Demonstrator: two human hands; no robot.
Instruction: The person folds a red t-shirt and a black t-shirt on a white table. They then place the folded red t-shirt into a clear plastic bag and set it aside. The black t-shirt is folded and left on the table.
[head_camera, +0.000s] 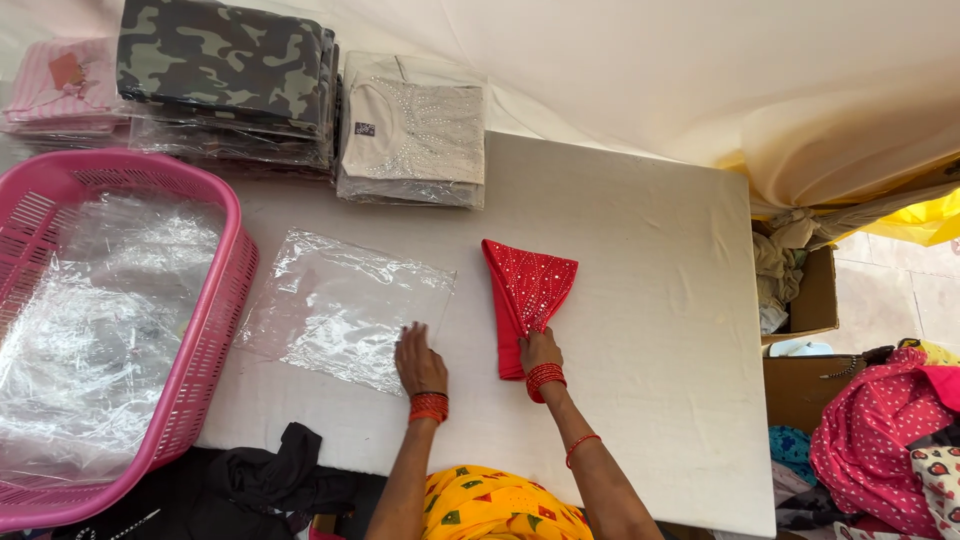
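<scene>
Red folded garment lies mid-table, right hand pinching its near edge; left hand flat, fingers spread, on the clear bag at nine o'clock. Tugging could undo the fold.

Pink plastic basket at left edge of white table, w/ clear plastic bags inside. Behind it, pink striped packed clothes. Next to these, stack of camouflage garments in plastic, then beige beaded tops, also packed. Cardboard box w/ cloth at right side. Pink dotted fabric low at right. Black cloth at near edge.
</scene>
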